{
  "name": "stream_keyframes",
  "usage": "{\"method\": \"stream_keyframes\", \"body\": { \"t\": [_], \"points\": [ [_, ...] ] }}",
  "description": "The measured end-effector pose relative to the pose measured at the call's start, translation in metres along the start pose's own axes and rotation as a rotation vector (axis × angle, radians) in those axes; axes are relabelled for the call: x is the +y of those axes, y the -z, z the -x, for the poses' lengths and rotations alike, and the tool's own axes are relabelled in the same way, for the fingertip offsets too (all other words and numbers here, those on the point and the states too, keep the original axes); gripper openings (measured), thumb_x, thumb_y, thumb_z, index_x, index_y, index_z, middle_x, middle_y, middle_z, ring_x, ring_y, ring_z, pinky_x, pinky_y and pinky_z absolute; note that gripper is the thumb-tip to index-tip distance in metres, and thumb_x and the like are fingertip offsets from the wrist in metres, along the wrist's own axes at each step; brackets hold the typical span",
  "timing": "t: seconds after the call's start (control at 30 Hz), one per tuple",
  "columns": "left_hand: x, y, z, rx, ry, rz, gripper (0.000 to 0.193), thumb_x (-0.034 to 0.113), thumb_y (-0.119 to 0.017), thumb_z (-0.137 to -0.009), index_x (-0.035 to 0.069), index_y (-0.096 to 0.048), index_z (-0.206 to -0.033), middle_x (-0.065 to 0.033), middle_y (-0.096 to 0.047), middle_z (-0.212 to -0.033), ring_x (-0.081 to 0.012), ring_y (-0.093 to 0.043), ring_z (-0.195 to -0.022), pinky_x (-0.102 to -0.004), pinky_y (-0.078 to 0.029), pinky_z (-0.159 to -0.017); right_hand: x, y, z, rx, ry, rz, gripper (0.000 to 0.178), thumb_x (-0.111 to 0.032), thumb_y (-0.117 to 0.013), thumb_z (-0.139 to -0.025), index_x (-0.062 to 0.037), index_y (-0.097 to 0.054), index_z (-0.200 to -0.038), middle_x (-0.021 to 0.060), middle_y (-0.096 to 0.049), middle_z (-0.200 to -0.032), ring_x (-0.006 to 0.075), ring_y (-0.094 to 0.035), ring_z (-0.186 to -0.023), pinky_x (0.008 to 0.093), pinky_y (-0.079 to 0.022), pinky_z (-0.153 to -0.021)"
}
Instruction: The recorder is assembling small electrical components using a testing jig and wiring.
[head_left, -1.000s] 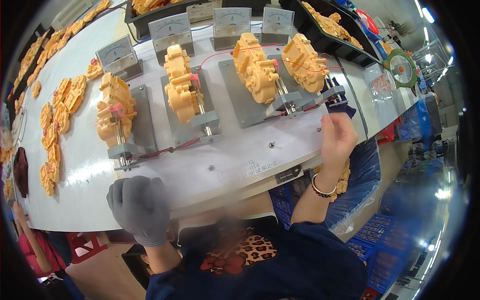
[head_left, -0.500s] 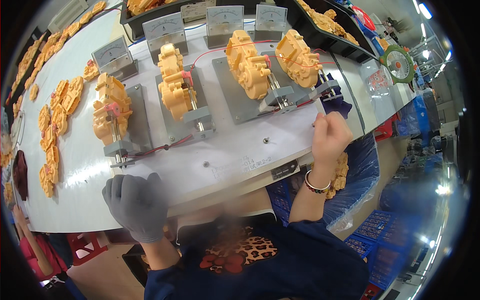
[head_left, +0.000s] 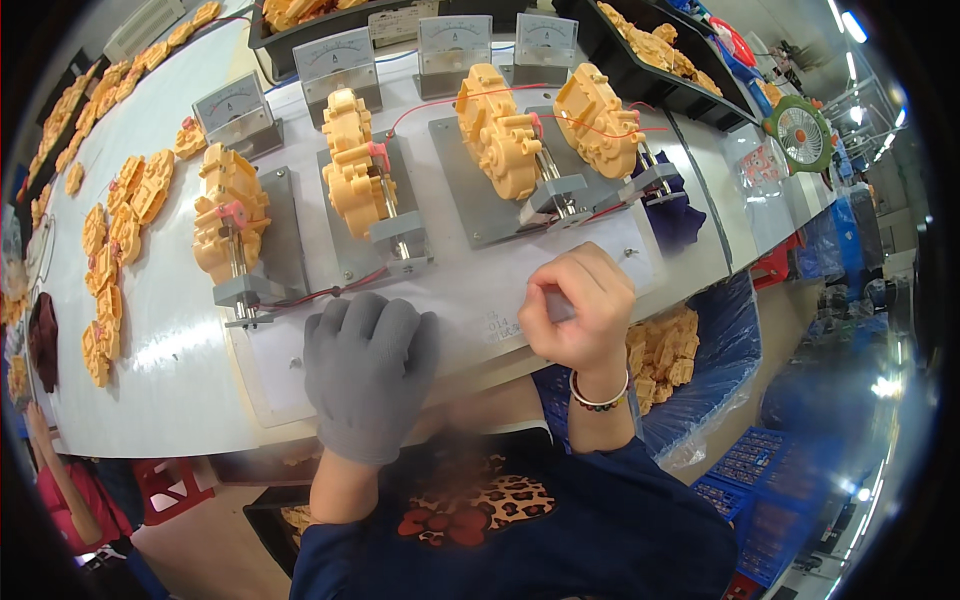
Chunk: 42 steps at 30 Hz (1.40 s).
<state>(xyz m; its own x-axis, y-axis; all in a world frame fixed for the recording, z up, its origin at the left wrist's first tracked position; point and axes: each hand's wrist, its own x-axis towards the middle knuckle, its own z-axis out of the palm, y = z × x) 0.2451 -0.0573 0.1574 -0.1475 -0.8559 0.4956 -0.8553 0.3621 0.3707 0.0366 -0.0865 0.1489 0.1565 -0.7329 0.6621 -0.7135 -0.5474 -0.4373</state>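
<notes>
My left hand (head_left: 370, 372), in a grey glove, is closed with its knuckles up, over the table's front part below the second test stand. Its fingertips are hidden. My bare right hand (head_left: 582, 308) is curled into a loose fist near the front edge, thumb against forefinger; anything inside is hidden. A small metal toggle switch (head_left: 630, 252) stands up from the table to its right, another toggle switch (head_left: 295, 363) left of the glove. Beyond my hands, yellow plastic gearboxes (head_left: 352, 165) sit on grey stands (head_left: 290, 230) with metal rods and clamps.
Several analog meters (head_left: 337, 62) stand behind the gearboxes, with red wires running between. Loose yellow gearboxes (head_left: 103, 270) lie at left. Black bins (head_left: 690, 95) of parts stand at the back. A green fan (head_left: 800, 133), a dark cloth (head_left: 675, 215) and a blue-lined container (head_left: 715, 350) are at right.
My left hand has moved right and slightly away from me, from below the first stand to below the second. My right hand has moved left and nearer, uncovering the right toggle switch.
</notes>
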Motion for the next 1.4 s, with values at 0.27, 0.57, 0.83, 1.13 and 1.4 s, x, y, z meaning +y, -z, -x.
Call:
{"method": "stream_keyframes", "body": {
  "t": [0.27,0.57,0.83,1.13,1.4],
  "points": [
    [-0.003,0.001,0.003,0.003,-0.032,0.027,0.013,0.009,-0.069,-0.071,0.011,-0.056,-0.073,-0.0043,-0.052,-0.071,-0.0269,-0.053,-0.07,-0.0396,-0.042,-0.067,0.0,-0.003,0.003,0.015,0.012,-0.049,0.008,0.001,-0.064,-0.064,-0.0041,-0.061,-0.07,0.0067,-0.057,-0.064,0.019,-0.053,-0.057,0.0281,-0.042,-0.051],
    [-0.044,0.063,0.049,0.336,0.285,0.066,0.014,0.0,-0.069,-0.067,0.002,-0.062,-0.079,-0.0102,-0.058,-0.084,-0.0257,-0.058,-0.077,-0.0361,-0.047,-0.068,0.092,0.079,0.008,0.481,-0.312,0.067,0.028,-0.019,-0.061,-0.087,-0.0009,-0.063,-0.108,0.0165,-0.058,-0.114,0.0269,-0.055,-0.094,0.036,-0.047,-0.08],
    [-0.049,0.034,0.045,0.2,0.239,-0.061,0.021,0.005,-0.07,-0.065,0.006,-0.064,-0.085,-0.0107,-0.061,-0.083,-0.0317,-0.057,-0.08,-0.0407,-0.046,-0.073,0.166,0.053,0.02,-0.34,-0.446,0.822,0.027,-0.021,-0.059,-0.091,-0.018,-0.061,-0.118,0.0169,-0.055,-0.12,0.0397,-0.053,-0.107,0.0477,-0.048,-0.08],
    [-0.051,0.034,0.048,0.21,0.216,-0.059,0.019,0.006,-0.069,-0.066,0.006,-0.065,-0.084,-0.0103,-0.062,-0.083,-0.0307,-0.058,-0.08,-0.0399,-0.046,-0.073,0.185,0.058,0.017,-0.213,-0.321,0.583,0.017,-0.021,-0.052,-0.094,-0.006,-0.059,-0.094,0.0227,-0.061,-0.074,0.0441,-0.059,-0.071,0.0496,-0.045,-0.06],
    [-0.051,0.035,0.049,0.208,0.215,-0.068,0.019,0.006,-0.068,-0.066,0.007,-0.065,-0.085,-0.0101,-0.062,-0.084,-0.0305,-0.057,-0.08,-0.0394,-0.046,-0.073,0.183,0.059,0.021,-0.21,-0.408,0.543,0.015,-0.02,-0.054,-0.093,-0.0051,-0.054,-0.093,0.0236,-0.061,-0.076,0.0449,-0.059,-0.075,0.0495,-0.044,-0.061]
  ]
}}
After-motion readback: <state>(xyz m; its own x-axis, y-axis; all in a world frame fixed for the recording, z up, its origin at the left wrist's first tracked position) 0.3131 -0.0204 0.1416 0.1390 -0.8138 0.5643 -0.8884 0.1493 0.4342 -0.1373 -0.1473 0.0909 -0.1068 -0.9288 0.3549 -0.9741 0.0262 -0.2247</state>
